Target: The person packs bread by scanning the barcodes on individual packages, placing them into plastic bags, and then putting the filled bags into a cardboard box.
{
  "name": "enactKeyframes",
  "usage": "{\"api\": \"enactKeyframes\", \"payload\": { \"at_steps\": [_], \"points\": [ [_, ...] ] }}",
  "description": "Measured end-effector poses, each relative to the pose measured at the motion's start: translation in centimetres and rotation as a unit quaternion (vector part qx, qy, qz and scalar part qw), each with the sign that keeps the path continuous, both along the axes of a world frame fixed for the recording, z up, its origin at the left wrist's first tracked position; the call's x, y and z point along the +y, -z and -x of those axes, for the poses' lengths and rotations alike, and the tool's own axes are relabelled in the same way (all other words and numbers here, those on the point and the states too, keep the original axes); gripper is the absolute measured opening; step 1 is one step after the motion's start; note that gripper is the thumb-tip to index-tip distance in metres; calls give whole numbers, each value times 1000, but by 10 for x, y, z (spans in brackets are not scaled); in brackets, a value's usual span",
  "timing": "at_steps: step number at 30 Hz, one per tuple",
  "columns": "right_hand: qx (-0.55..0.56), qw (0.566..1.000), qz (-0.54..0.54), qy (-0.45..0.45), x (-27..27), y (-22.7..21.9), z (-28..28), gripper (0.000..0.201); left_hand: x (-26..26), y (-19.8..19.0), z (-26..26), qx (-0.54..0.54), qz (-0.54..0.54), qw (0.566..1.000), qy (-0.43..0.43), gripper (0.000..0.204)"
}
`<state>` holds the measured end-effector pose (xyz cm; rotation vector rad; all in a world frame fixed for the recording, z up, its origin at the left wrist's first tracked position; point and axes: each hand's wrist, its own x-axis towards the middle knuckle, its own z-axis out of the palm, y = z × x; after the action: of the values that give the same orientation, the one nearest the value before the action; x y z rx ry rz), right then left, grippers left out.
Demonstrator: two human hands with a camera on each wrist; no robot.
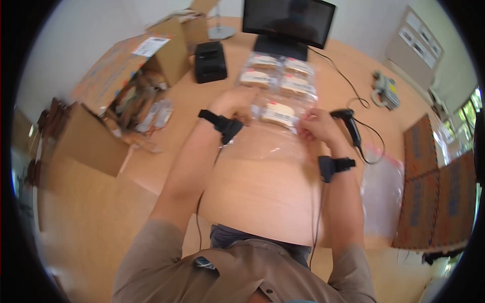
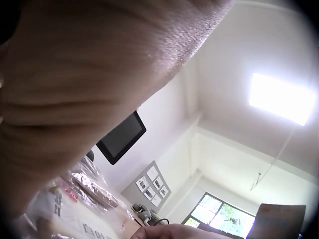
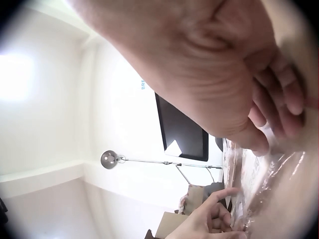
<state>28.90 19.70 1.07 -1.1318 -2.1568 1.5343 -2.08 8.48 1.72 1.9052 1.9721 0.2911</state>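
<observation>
A clear plastic bag (image 1: 262, 142) lies flat on the desk before me, with a pale, labelled pack (image 1: 279, 112) in its upper part. My left hand (image 1: 237, 103) holds the bag's left side beside the pack; in the right wrist view its thumb and forefinger are spread across the edge of the plastic. On the other side, my right hand (image 1: 318, 126) pinches the plastic near the pack's right edge, fingers curled in. Just beyond lie several similar bagged packs (image 1: 255, 77) in two columns. Printed characters show on the pack's label (image 2: 92, 230) in the left wrist view.
A monitor (image 1: 288, 22) stands behind the packs, a black printer (image 1: 210, 61) to their left. Open cardboard boxes (image 1: 146, 60) fill the left side. On the right are a barcode scanner (image 1: 348, 129) with its cable, a telephone (image 1: 385, 90), flat plastic bags (image 1: 381, 197) and brown cartons (image 1: 437, 197).
</observation>
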Motion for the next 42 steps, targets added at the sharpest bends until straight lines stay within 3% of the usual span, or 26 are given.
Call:
{"api": "enactKeyframes", "payload": {
  "at_steps": [1, 3, 6, 8, 10, 12, 15, 18, 21, 28, 31, 33, 35, 39, 41, 42],
  "points": [
    [2, 1000, -4, -9, 2, -5, 0, 18, -15, -21, 3, 10, 2, 1000, -28, 93],
    [49, 998, -46, 12, 4, -25, -11, 17, -40, -71, -6, -101, 45, 989, -100, 87],
    [112, 986, -53, 108, 18, -60, -50, 21, -54, -64, 58, -179, -7, 959, -220, 76],
    [135, 970, -97, 175, 30, -73, -80, 23, -75, -47, 107, 11, -100, 967, -235, 65],
    [144, 965, -98, 197, 51, -75, -110, 26, -95, -27, 149, 120, -41, 939, -321, 60],
    [152, 959, -95, 221, 65, -71, -126, 28, -116, -28, 150, 189, 58, 886, -418, 55],
    [117, 954, -98, 256, 68, -64, -132, 33, -130, -9, 170, 136, 19, 873, -468, 68],
    [23, 955, -125, 267, 62, -61, -125, 37, -130, -15, 150, 165, 78, 868, -462, 76],
    [-34, 952, -153, 263, 68, -47, -123, 40, -118, 18, 198, 154, 99, 878, -443, 75],
    [-101, 943, -221, 226, 79, -23, -118, 54, -121, -22, 162, 122, 115, 876, -451, 65],
    [-110, 949, -214, 206, 83, -11, -115, 60, -113, -36, 156, 82, 34, 898, -431, 62],
    [-134, 943, -227, 201, 84, -4, -111, 64, -110, -44, 141, 81, -131, 915, -373, 53],
    [-165, 933, -268, 177, 74, -6, -106, 61, -95, -53, 120, 86, -161, 920, -347, 56],
    [-187, 939, -243, 154, 74, -5, -97, 55, -52, -60, 29, 133, -238, 949, -156, 54],
    [-205, 940, -222, 157, 65, -9, -92, 52, -31, -37, -19, 96, -346, 933, 6, 50],
    [-198, 946, -211, 147, 63, -10, -90, 42, -22, -27, -43, 91, -315, 944, 34, 51]
  ]
}}
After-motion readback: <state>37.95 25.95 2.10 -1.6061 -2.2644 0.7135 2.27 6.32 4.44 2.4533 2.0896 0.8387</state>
